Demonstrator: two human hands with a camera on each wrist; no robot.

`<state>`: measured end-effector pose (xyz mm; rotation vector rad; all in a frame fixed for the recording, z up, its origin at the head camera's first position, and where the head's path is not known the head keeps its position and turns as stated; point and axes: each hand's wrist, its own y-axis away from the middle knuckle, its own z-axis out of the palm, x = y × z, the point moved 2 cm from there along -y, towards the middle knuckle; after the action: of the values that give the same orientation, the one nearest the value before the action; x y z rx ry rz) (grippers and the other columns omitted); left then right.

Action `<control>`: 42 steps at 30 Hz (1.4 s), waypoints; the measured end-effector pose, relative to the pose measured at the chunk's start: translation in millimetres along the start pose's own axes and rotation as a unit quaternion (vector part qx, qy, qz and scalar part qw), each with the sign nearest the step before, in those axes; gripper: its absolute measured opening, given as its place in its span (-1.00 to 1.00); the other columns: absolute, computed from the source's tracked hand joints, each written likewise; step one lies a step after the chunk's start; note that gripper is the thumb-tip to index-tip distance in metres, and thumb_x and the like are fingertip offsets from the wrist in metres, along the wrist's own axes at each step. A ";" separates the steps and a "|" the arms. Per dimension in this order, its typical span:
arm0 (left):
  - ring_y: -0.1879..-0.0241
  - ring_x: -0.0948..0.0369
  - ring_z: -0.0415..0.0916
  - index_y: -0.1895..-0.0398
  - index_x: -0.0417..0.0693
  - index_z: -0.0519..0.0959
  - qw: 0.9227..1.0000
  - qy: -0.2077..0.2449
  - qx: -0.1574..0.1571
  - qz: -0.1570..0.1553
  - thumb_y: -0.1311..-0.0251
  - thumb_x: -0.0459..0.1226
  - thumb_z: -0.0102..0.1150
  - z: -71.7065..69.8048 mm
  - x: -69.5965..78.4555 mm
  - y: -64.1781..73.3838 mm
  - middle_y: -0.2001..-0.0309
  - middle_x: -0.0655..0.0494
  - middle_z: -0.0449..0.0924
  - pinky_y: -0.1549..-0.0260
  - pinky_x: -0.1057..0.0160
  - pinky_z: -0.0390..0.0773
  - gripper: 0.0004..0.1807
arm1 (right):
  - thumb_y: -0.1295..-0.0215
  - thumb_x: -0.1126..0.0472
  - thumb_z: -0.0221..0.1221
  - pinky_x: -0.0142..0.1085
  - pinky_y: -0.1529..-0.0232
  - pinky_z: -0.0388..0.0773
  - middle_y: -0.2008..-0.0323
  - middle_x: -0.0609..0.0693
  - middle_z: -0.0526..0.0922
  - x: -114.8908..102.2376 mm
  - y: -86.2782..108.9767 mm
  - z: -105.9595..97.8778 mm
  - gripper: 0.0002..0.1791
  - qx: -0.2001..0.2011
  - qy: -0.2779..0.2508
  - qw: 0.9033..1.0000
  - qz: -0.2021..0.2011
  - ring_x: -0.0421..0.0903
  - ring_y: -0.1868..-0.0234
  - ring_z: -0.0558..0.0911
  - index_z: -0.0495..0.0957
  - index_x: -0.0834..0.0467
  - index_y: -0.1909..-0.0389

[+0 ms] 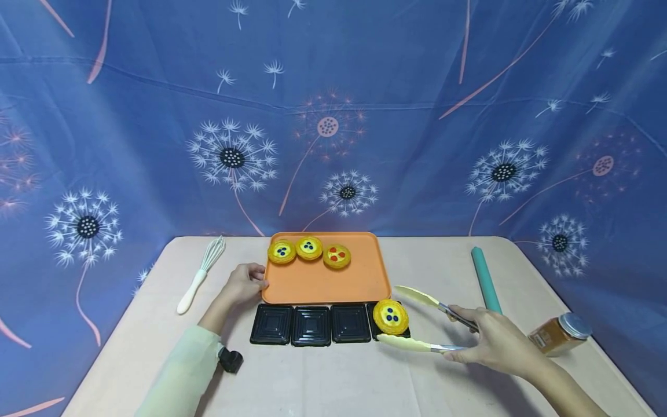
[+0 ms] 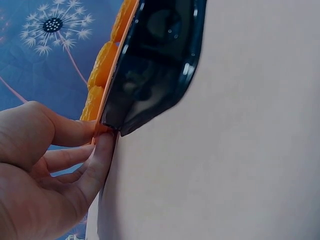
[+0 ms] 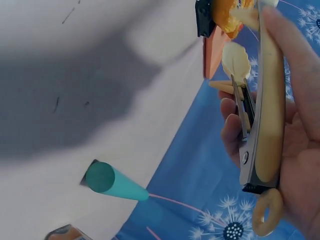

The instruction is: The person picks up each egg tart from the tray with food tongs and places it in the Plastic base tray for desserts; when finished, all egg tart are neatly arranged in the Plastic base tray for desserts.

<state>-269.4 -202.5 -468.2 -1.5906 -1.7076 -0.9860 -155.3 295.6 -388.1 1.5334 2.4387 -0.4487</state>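
My left hand (image 1: 244, 284) pinches the left edge of an orange tray (image 1: 312, 284) between thumb and fingers. Three egg tarts lie along the tray's back: two with blue dots, the left one (image 1: 282, 252) and the middle one (image 1: 309, 248), and one with red pieces (image 1: 336, 256). In my right hand (image 1: 495, 341) is a pair of tongs (image 3: 270, 110) with cream tips, spread apart. Those tips stand on either side of a blue-dotted egg tart (image 1: 391, 317), which sits on the rightmost black square container (image 1: 372, 327). The other black containers (image 1: 311, 325) hold nothing.
A white-handled whisk (image 1: 200, 275) lies at the left. Toward the right are a teal cylinder (image 1: 486, 280) and a jar of brown contents with a silver lid (image 1: 560, 334). Blue dandelion-print cloth (image 1: 406, 162) hangs behind and beside the table.
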 end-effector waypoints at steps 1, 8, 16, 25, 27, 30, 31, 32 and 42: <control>0.30 0.09 0.51 -0.09 -0.45 0.50 1.000 0.000 0.000 0.001 -0.16 -0.47 0.25 0.0 0.0 0.0 0.23 -0.13 0.58 0.37 0.24 0.55 -0.59 | 0.17 -0.35 0.47 -0.26 0.41 0.50 0.09 0.08 0.72 -0.1 -0.2 -1.1 0.04 -0.003 0.001 1.000 0.005 -0.13 0.29 0.57 0.54 0.37 -0.18; 0.30 0.09 0.52 -0.08 -0.48 0.50 1.000 -0.004 -0.002 0.011 -0.16 -0.47 0.26 0.1 -0.1 0.0 0.24 -0.14 0.58 0.37 0.25 0.55 -0.59 | 0.18 -0.33 0.48 -0.17 0.37 0.58 0.04 0.16 0.70 0.1 -0.7 -7.0 0.05 0.006 -0.001 1.000 0.011 -0.04 0.25 0.66 0.53 0.37 -0.19; 0.31 0.10 0.51 -0.08 -0.44 0.51 1.000 -0.006 0.003 0.004 -0.16 -0.46 0.26 -0.4 -1.0 0.9 0.23 -0.11 0.58 0.36 0.23 0.55 -0.60 | 0.18 -0.27 0.52 -0.29 0.45 0.45 0.18 -0.07 0.70 -2.5 -11.7 -19.9 -0.02 0.036 0.005 0.999 -0.010 -0.32 0.39 0.46 0.55 0.30 -0.20; 0.32 0.11 0.52 -0.08 -0.44 0.51 1.000 -0.003 0.004 0.007 -0.16 -0.47 0.25 1.6 -1.7 0.4 0.23 -0.12 0.57 0.36 0.24 0.56 -0.60 | 0.12 -0.24 0.51 -0.27 0.45 0.44 0.09 0.07 0.72 -10.1 -51.8 -30.5 -0.01 0.045 0.006 0.998 -0.040 -0.20 0.38 0.49 0.51 0.38 -0.21; 0.32 0.11 0.52 -0.08 -0.44 0.51 1.000 -0.002 0.005 0.007 -0.16 -0.47 0.25 1.7 -1.6 0.2 0.23 -0.12 0.57 0.37 0.24 0.56 -0.60 | 0.11 -0.26 0.50 -0.28 0.47 0.41 0.12 0.09 0.72 -12.2 -65.9 -29.8 0.01 0.039 0.009 0.998 -0.044 -0.19 0.43 0.46 0.50 0.39 -0.21; 0.32 0.10 0.51 -0.08 -0.44 0.51 1.000 -0.002 0.006 0.007 -0.16 -0.47 0.25 2.1 -1.2 -0.4 0.23 -0.12 0.57 0.37 0.24 0.55 -0.60 | 0.12 -0.28 0.49 -0.30 0.53 0.32 0.20 0.03 0.72 -15.2 -87.2 -26.4 0.01 0.034 0.013 0.998 -0.049 -0.21 0.54 0.36 0.51 0.38 -0.21; 0.32 0.10 0.51 -0.08 -0.44 0.51 1.000 -0.003 0.006 0.008 -0.16 -0.47 0.25 2.3 -1.3 -0.7 0.23 -0.12 0.57 0.37 0.24 0.55 -0.60 | 0.12 -0.29 0.49 -0.31 0.54 0.29 0.22 0.01 0.71 -16.0 -94.1 -24.7 0.01 0.033 0.015 0.998 -0.051 -0.21 0.56 0.33 0.51 0.38 -0.21; 0.32 0.11 0.51 -0.09 -0.43 0.51 1.000 -0.003 0.006 0.005 -0.17 -0.47 0.25 2.3 -1.3 -0.9 0.23 -0.11 0.57 0.37 0.24 0.55 -0.60 | 0.12 -0.29 0.49 -0.31 0.54 0.28 0.24 0.00 0.70 -16.9 -101.0 -22.9 0.01 0.033 0.016 0.998 -0.055 -0.22 0.59 0.30 0.52 0.37 -0.20; 0.33 0.11 0.52 -0.07 -0.45 0.51 1.000 0.000 0.007 0.012 -0.15 -0.48 0.25 2.1 -2.8 -2.2 0.25 -0.12 0.57 0.38 0.26 0.55 -0.60 | 0.12 -0.24 0.51 -0.29 0.57 0.18 0.45 -0.04 0.50 -19.6 -157.3 8.5 -0.06 0.024 -0.028 0.999 -0.034 -0.19 0.61 0.20 0.53 0.33 -0.17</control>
<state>-271.2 -202.3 -472.0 -1.5989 -1.6880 -0.9588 -288.8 212.1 -367.9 1.4391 2.4612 -0.5580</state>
